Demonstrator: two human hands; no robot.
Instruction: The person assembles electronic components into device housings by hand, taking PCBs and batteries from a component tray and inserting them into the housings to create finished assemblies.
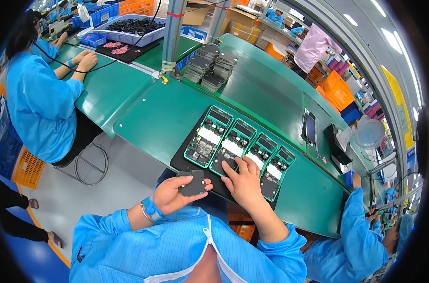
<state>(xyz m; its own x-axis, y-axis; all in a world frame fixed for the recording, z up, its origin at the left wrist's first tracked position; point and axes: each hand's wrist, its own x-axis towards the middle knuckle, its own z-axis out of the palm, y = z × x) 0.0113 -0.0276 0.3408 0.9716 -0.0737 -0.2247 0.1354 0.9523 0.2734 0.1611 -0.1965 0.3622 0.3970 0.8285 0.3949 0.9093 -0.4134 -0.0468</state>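
Note:
My left hand holds a small stack of flat black plates with rounded corners, thumb on top, just off the table's near edge. Several opened green-framed device housings lie side by side on a black mat, with circuit boards and white strips showing. My right hand is over the lower part of the second housing from the left. Its fingertips rest on a black plate there, fingers spread and partly bent. The first housing's lower end shows bare circuitry, while the rightmost housing has a black plate there.
Stacks of dark flat plates stand beyond the housings, beside a metal post. A dark device and a small fan are at the right. Co-workers in blue sit to my left and right.

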